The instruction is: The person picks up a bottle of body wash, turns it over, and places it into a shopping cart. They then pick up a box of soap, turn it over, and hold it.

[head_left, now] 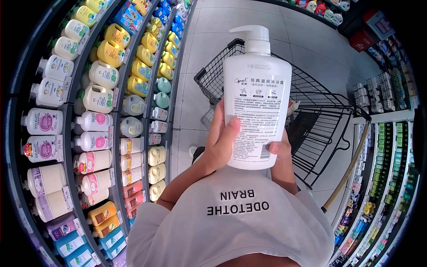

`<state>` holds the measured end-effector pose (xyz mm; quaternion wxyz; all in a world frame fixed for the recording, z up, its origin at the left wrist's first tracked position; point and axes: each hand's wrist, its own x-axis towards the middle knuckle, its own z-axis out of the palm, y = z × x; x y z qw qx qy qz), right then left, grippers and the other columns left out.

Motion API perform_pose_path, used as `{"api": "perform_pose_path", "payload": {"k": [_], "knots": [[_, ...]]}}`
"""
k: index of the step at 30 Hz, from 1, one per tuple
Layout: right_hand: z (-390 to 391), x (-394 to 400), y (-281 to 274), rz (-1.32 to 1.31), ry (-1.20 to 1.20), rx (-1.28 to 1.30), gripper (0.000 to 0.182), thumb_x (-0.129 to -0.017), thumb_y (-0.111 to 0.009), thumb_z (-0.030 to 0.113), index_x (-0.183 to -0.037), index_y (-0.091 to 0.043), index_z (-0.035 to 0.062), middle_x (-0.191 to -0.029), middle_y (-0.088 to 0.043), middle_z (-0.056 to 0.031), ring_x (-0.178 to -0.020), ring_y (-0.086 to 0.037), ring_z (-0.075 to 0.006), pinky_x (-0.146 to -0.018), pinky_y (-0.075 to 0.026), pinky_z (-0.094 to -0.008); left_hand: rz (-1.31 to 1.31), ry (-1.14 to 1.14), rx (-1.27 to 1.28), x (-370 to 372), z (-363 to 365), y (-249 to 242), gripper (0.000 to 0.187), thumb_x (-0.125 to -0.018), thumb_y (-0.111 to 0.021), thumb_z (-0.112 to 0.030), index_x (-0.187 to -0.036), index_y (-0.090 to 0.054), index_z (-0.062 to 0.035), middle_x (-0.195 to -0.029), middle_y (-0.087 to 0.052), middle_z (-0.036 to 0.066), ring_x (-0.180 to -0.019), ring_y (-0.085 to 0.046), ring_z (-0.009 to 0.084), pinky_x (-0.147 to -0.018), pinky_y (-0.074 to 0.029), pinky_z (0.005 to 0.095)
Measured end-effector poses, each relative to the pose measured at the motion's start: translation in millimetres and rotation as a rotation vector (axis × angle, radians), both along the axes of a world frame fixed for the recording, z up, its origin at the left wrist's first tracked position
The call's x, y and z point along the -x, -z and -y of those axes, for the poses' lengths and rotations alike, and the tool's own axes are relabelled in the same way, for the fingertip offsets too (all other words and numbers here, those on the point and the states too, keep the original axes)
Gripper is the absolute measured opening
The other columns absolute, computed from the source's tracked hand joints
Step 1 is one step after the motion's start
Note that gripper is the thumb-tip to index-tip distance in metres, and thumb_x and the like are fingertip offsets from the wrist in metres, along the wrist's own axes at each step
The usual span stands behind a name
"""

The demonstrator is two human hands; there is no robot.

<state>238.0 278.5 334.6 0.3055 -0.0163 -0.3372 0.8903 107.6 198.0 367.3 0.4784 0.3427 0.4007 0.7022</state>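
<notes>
A large white pump bottle [255, 100] with printed text and a barcode stands upright in front of my chest, its pump head at the top. My left hand [223, 135] is wrapped round the bottle's left side, with the thumb on the printed face. Low on the right side, my right hand [281, 153] holds the bottle near the barcode, its thumb on the front edge. The other fingers of both hands are mostly hidden behind the bottle.
Behind the bottle is a black wire shopping cart [311, 149] with a few items in it. Shelves of bottles [95, 98] line the left. More shelves [380, 178] stand at the right, beside a long pole [349, 173]. Grey floor tiles [213, 22] run ahead.
</notes>
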Motion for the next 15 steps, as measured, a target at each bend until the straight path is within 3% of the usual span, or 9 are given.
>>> {"api": "perform_pose_path", "payload": {"k": [15], "knots": [[-0.5, -1.0, -4.0, 0.059, 0.012, -0.042, 0.083, -0.063, -0.072, 0.019, -0.127, -0.029, -0.0107, -0.122, -0.048, -0.0196, -0.111, -0.049, -0.0257, -0.094, -0.038, -0.0345, 0.038, 0.004, -0.051, 1.6, -1.4, -1.2, 0.050, -0.095, -0.035, -0.029, -0.131, -0.020, 0.0026, -0.122, -0.041, 0.012, -0.109, -0.041, 0.0138, -0.095, -0.031, 0.0292]]}}
